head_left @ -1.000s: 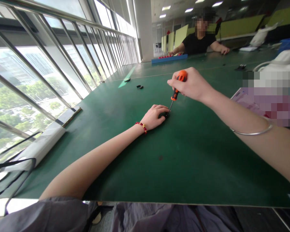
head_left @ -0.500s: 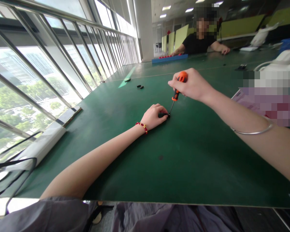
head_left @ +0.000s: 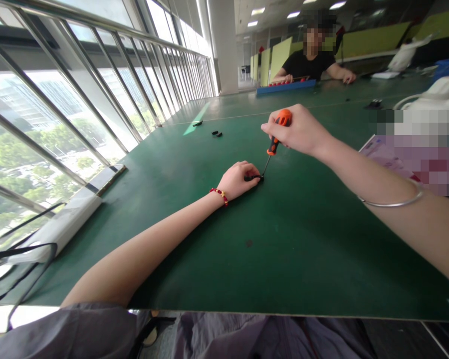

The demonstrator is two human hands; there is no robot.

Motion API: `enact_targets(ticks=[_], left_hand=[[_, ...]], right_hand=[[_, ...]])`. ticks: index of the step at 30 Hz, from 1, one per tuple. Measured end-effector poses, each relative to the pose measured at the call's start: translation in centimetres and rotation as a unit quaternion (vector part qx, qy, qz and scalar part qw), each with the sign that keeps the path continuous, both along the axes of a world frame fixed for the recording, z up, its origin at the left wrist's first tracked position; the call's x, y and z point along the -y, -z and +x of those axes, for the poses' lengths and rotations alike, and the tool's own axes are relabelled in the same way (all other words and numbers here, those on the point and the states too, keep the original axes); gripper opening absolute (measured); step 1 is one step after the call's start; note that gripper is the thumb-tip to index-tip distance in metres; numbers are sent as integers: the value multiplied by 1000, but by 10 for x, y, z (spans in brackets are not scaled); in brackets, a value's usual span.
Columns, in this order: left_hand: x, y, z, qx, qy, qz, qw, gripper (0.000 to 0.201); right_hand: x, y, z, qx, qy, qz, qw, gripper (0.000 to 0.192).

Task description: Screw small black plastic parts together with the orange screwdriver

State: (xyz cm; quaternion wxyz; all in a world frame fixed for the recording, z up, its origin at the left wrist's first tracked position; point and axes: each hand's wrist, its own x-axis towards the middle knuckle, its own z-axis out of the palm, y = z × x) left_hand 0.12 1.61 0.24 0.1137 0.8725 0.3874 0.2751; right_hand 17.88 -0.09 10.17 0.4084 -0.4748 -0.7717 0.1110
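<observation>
Green bench (head_left: 284,249): left hand (head_left: 237,180) pinching black part (head_left: 249,178), right hand (head_left: 299,130) gripping screwdriver (head_left: 273,146); 1 o'clock blue tray (head_left: 286,88) slid toward 3.

From where I stand, I can read no lettering, number or brand anywhere. No sign is legible either.

A silver metal railing (head_left: 97,25) at left; beyond, 1 black-shirted person (head_left: 307,69) behind a long blue tray (head_left: 286,88).
</observation>
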Motion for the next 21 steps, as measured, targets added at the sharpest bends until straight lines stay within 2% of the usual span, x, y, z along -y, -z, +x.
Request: enact_targets(ticks=[7,12,16,20,21], left_hand=[[0,0,0,1,-2,-6,1000,15],[1,-1,1,15,-2,-22,1000,15],[2,-2,1,22,-8,-34,999,14],[2,-2,1,24,-5,-38,999,13],[2,-2,1,24,-4,-39,999,12]], right_hand=[[0,3,-3,3,-7,-1,1000,26],[0,2,-1,-6,3,28,1000,19],[3,-2,4,31,8,46,998,25],[5,-10,8,74,22,22,997,12],[5,-12,9,81,29,23,996,20]])
